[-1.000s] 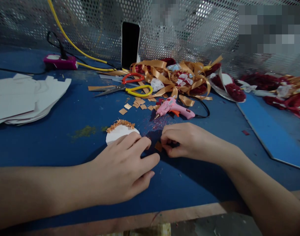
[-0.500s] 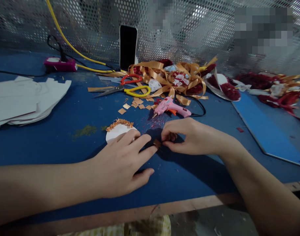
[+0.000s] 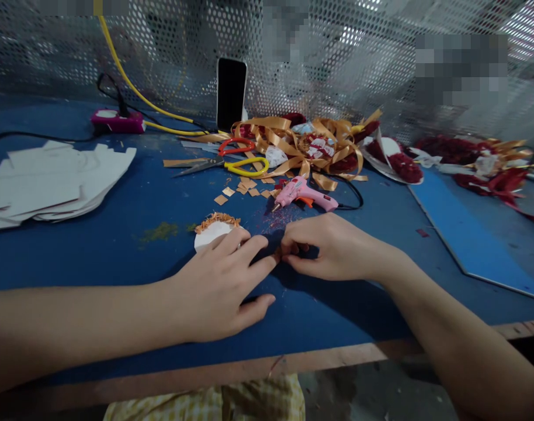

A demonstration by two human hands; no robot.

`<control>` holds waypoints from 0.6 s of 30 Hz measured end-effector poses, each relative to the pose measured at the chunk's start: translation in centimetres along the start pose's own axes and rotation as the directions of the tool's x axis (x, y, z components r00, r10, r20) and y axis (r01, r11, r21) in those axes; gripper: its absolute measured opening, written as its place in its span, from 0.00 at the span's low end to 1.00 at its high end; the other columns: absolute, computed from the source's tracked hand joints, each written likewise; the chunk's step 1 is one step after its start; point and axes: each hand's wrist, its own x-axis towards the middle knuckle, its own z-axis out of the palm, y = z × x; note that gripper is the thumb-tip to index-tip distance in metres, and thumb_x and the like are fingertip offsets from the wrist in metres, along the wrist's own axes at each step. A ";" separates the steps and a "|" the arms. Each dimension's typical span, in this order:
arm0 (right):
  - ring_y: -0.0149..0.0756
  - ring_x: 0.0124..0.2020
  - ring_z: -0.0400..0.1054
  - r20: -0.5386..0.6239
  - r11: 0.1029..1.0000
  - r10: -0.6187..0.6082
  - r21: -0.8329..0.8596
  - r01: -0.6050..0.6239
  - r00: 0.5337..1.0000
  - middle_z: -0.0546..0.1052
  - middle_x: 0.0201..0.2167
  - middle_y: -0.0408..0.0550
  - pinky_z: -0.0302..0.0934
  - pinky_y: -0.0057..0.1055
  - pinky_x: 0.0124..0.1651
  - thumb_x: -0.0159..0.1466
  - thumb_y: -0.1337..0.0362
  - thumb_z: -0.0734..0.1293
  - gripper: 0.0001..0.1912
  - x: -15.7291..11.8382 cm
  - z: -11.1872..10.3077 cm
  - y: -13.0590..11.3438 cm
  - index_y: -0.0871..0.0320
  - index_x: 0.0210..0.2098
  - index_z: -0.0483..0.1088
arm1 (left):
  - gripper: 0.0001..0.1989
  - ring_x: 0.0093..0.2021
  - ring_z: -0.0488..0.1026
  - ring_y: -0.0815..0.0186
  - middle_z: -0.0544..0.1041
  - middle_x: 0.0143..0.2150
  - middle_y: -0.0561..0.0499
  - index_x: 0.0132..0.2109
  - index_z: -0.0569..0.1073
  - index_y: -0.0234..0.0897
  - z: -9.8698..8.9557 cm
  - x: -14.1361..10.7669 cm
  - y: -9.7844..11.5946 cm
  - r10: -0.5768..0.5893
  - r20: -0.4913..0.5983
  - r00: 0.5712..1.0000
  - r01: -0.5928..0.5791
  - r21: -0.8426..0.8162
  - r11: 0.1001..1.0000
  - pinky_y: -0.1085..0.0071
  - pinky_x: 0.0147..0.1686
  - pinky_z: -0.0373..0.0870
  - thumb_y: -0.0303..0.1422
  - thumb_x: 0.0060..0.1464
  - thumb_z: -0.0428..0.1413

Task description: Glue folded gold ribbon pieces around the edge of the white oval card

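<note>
On the blue surface [image 3: 337, 316], the left hand [image 3: 218, 286] lies over the near part of a white disc [image 3: 211, 235], grip loose and open. Close by to the right, the right hand [image 3: 332, 245] draws its fingertips together; whether they hold anything is hidden. Orange fringe [image 3: 217, 218] covers the disc's far edge; its visible middle remains bare, the near edge unseen. Loose squares [image 3: 246, 185] lie beyond, unattached.

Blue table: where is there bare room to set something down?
Bare table shows between the paper stack and left forearm, and between the right forearm and blue board. It is crowded around the ribbons, scissors and glue gun.
</note>
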 end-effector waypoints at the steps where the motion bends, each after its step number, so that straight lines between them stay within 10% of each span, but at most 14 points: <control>1: 0.27 0.30 0.68 0.001 1.000 0.006 0.015 -0.006 1.000 0.77 0.30 0.40 0.57 0.26 0.33 0.60 0.70 0.67 0.04 0.0 0.0 0.1 0.57 0.34 0.72 | 0.22 0.55 0.64 0.45 0.70 0.58 0.38 0.60 0.73 0.34 0.0 0.0 0.0 0.005 -0.009 1.000 -0.005 0.001 1.000 0.47 0.52 0.71 0.41 0.66 0.50; 13: 0.24 0.24 0.66 -0.072 0.995 0.045 0.096 -0.038 0.996 0.74 0.26 0.38 0.60 0.22 0.27 0.64 0.68 0.66 0.02 0.0 0.0 0.6 0.57 0.33 0.70 | 0.14 0.46 0.72 0.54 0.76 0.47 0.41 0.53 0.74 0.32 -0.3 -0.2 -0.2 0.026 -0.114 0.993 -0.052 -0.225 0.973 0.55 0.46 0.72 0.31 0.66 0.49; 18: 0.23 0.24 0.70 -0.448 0.972 -0.182 -0.217 0.092 0.875 0.77 0.26 0.37 0.63 0.21 0.31 0.66 0.69 0.68 0.03 0.2 0.1 -0.5 0.55 0.37 0.70 | 0.09 0.30 0.71 0.70 0.77 0.35 0.54 0.47 0.75 0.39 -1.0 0.7 -0.1 -0.309 0.117 0.944 0.291 -0.738 0.609 0.75 0.29 0.68 0.35 0.66 0.52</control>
